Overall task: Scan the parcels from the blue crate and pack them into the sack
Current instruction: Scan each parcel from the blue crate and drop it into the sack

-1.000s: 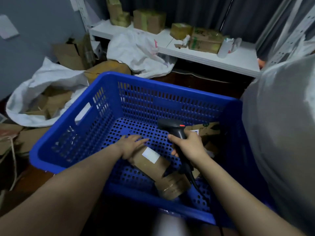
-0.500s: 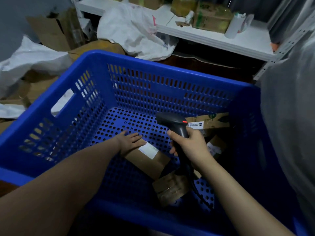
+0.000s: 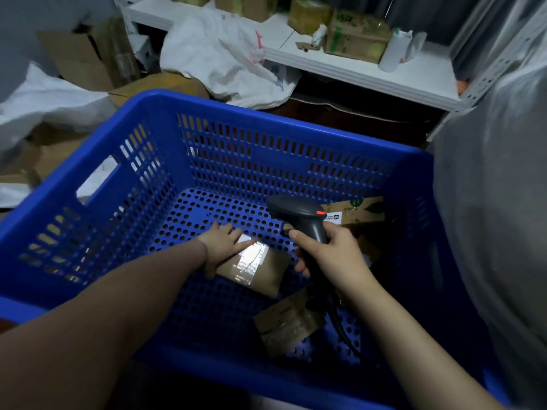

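- Your left fingers (image 3: 233, 235) lie flat and spread on top of the brown parcel (image 3: 260, 269). They press on it but do not wrap around it.
- Your right hand (image 3: 328, 253) is closed tight around the handle of the black scanner (image 3: 299, 214). Its head points down toward the white label (image 3: 251, 253) on that parcel.
- The parcel rests on the floor of the blue crate (image 3: 266, 161), near the middle. A second taped parcel (image 3: 288, 324) lies closer to you, and a printed box (image 3: 355, 210) sits near the far right side, behind the scanner.
- The grey sack (image 3: 497, 220) stands just beside the crate on your right.
- The parcel looks like a small cardboard box, so it is likely light and stiff. The shiny tape on top may feel slippery.
- Take hold of it by the two long sides, with your thumb on one side and your fingers on the other. Keep off the label so the scanner can read it.
- There are only a few parcels left in the crate, so I think you are near the end.
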